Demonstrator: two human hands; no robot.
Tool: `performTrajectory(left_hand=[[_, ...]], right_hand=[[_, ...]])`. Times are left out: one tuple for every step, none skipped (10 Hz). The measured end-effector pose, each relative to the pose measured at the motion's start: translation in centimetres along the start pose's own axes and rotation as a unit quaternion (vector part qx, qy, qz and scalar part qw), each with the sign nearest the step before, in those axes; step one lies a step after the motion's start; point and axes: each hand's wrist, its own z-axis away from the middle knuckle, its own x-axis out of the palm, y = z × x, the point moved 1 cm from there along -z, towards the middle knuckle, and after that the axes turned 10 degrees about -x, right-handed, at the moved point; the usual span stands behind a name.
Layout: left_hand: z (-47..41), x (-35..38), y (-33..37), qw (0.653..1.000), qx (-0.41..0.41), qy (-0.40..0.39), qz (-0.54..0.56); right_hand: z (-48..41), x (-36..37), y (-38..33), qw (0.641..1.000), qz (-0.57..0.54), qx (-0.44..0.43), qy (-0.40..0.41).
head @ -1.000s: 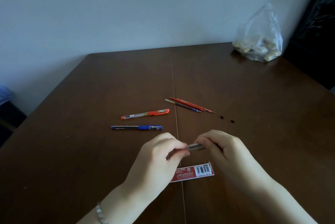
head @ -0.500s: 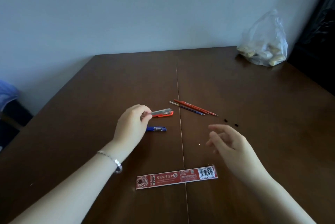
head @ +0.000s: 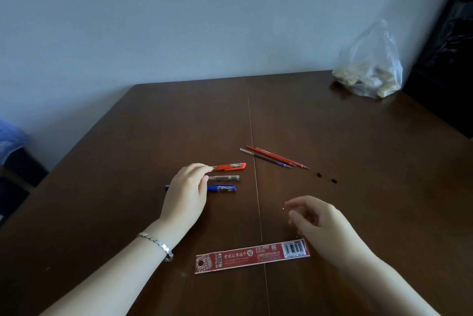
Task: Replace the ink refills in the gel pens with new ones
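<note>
— Brown wooden table (head: 358, 162) set against a pale wall (head: 179, 21), with a seam down its middle. Where are the pens?

— Three lie side by side just left of the seam: the red pen (head: 230, 166) farthest, the clear pen (head: 225, 178) in the middle and the blue pen (head: 220, 188) nearest.

— And the left hand?

— The left hand (head: 185, 195) covers their left ends, fingers curved downward. The index fingertip reaches the red pen's end. I cannot tell whether the thumb pinches the clear pen. A bracelet (head: 156, 244) sits on that wrist.

— The right hand?

— The right hand (head: 320, 223) hovers right of the seam, fingers loosely curled and slightly apart, holding nothing.

— Refills?

— The loose refills (head: 273, 158), two red and one blue, lie in a slanted bunch just right of the seam, beyond the right hand. Two small black caps (head: 318, 174) lie near their tips. A flat red refill packet (head: 252, 256) with a barcode lies across the seam, nearest the person, its right end just beside the right wrist.

— Anything else?

— A clear plastic bag (head: 368, 69) of pale lumps stands at the far right corner.
</note>
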Motion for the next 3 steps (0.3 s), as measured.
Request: performTrajectory(left_hand=[[0.9, -0.9, 1.7, 1.0, 0.018, -0.016, 0.02], [-0.2, -1.7, 3.9, 0.994, -0.028, -0.101, 0.043], [-1.9, -2.6, 5.5, 0.965, -0.103, -0.242, 0.015]], right_hand=[[-1.3, -0.5, 0.0, 0.998, 0.051, 0.001, -0.036], [-3.6, -1.9, -0.5, 0.992, 0.107, 0.004, -0.068], [-5.8, -3.7, -1.8, 0.975, 0.175, 0.021, -0.135]])
